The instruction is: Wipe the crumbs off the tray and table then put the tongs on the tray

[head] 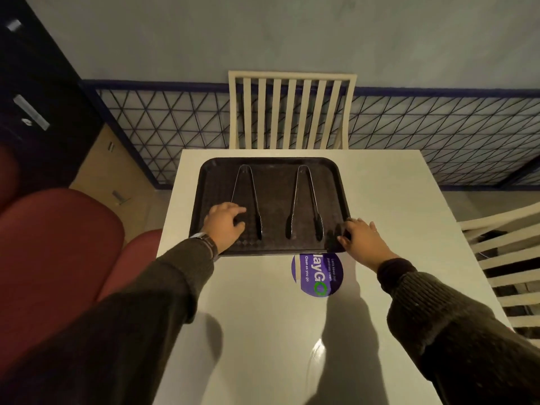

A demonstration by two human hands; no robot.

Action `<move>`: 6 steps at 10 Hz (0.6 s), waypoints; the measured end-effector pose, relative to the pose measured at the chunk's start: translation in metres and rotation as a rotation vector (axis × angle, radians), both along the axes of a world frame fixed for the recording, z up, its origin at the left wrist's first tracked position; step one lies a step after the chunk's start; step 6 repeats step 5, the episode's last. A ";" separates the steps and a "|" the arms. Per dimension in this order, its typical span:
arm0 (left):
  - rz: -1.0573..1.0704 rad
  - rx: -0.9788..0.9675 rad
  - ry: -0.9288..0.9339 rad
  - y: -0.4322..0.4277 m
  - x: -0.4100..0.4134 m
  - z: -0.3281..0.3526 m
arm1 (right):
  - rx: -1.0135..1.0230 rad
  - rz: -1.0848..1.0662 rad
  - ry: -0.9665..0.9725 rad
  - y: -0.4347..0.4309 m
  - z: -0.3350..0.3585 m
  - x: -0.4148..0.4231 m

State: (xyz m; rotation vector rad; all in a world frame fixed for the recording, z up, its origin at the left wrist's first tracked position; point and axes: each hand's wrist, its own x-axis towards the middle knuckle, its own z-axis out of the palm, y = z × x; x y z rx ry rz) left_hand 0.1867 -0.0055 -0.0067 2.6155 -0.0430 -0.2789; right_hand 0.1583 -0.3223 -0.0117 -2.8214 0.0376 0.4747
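- The left hand [225, 225] lies low over the near left part of the tray [274, 161], its fingers loosely curled over the near tip of the left tongs [253, 197]. Whether it pinches that tip or only rests on it, I cannot tell.
- The right hand [362, 241] lies on the tray's near right corner, fingers fairly straight and slightly spread. It looks placed there to steady the tray while the other hand sets the tongs straight.
- Both pairs of tongs lie flat on the tray, hinges far and tips near. The right tongs [311, 197] are apart from both hands.
- The tray sits on the far half of the table [380, 200], its near edge overlapping a round purple sticker [317, 276].
- No crumbs or cloth show on the tray or table, though the dim light could hide small bits. Judging by this, the wiping seems done and the task close to its end.
- A pale slatted chair [292, 112] stands beyond the table's far edge, and red seats [58, 244] stand to the left.
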 end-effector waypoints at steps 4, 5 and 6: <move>-0.215 -0.070 -0.301 0.006 -0.017 0.198 | -0.058 0.159 -0.234 0.031 0.222 -0.004; -0.203 -0.062 -0.389 0.010 -0.023 0.249 | -0.079 0.165 -0.310 0.032 0.269 0.000; -0.203 -0.062 -0.389 0.010 -0.023 0.249 | -0.079 0.165 -0.310 0.032 0.269 0.000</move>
